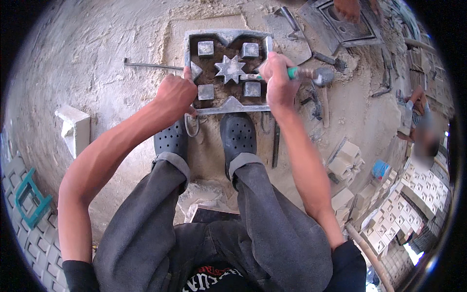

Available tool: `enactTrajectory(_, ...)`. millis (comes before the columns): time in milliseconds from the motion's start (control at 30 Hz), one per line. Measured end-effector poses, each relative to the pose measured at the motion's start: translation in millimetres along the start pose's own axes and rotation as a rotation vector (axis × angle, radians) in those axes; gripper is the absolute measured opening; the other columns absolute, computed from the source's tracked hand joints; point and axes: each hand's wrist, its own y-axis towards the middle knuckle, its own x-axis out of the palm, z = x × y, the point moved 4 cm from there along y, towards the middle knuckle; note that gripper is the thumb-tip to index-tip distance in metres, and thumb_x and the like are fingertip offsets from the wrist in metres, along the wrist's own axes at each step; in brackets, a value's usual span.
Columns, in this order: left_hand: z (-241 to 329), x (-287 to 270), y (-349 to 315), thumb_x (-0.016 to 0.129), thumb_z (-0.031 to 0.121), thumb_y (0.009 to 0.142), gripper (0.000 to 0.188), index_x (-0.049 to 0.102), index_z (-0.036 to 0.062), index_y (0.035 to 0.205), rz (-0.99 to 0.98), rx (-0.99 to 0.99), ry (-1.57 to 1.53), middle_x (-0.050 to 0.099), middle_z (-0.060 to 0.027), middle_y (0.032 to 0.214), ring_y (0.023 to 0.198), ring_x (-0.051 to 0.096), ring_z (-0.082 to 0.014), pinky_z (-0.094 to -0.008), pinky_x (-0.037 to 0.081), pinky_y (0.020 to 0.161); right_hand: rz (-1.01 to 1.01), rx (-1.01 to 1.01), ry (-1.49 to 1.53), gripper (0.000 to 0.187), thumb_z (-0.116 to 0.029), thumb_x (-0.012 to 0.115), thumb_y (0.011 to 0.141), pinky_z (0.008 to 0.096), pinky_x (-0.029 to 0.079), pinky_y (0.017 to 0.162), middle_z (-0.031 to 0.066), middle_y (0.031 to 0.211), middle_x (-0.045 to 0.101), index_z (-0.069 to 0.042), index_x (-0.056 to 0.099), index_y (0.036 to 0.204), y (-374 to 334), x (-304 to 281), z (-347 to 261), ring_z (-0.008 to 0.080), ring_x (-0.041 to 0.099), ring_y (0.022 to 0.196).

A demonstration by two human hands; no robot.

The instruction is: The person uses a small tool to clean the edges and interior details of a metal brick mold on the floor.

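A grey metal mould [228,108] lies on the dusty ground before my feet. Inside its rectangular frame are a raised star [230,69] and several square blocks [205,92], with sandy material between them. My left hand [176,92] grips the frame's lower left side, index finger stretched along the edge and thumb at the corner. In my right hand [280,80], over the frame's right side, is a green-handled hand tool [292,73]. Its flat pale tip points left, close to the star; a rounded grey end shows beyond my fist.
A thin metal rod [151,65] lies left of the mould. A pale block [75,127] stands farther left. Tools [327,59] are scattered at right, below another mould [343,27] with a co-worker's hand [347,9]. Cast blocks [400,214] stand lower right; a person sits beyond.
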Motion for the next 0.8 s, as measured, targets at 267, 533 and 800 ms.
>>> enactTrajectory(267,-0.3,2.4,3.1,0.076,0.055,0.062,0.118,0.025,-0.0283,0.128,-0.003,0.009,-0.043,0.063,-0.0209,0.069,0.068,0.065,-0.0338,-0.0378,0.051,0.062,-0.039,0.039,0.040,0.034,-0.012,0.057,0.087,0.0245,0.027,0.045,-0.0048,0.054,0.043,-0.010,0.046,0.055,5.9,10.7,-8.5,0.0041,0.038,0.050)
enactTrajectory(533,1.2,4.0,3.7,0.074,0.056,0.064,0.116,0.025,-0.0272,0.129,-0.003,0.021,-0.025,0.064,-0.0195,0.070,0.069,0.067,-0.0300,-0.0353,0.051,0.062,-0.020,-0.031,-0.201,0.039,-0.022,0.055,0.087,0.0325,0.028,0.044,-0.0021,0.049,0.035,0.001,0.044,0.057,-3.9,9.0,-8.9,0.0063,0.033,0.049)
enactTrajectory(800,0.6,1.8,-1.8,0.073,0.055,0.064,0.116,0.025,-0.0271,0.129,-0.015,0.023,-0.026,0.064,-0.0185,0.069,0.067,0.066,-0.0291,-0.0355,0.051,0.061,-0.038,-0.059,-0.213,0.033,-0.016,0.055,0.085,0.0302,0.030,0.045,-0.0024,0.049,0.040,0.000,0.047,0.057,-1.0,16.3,-11.9,0.0053,0.038,0.051)
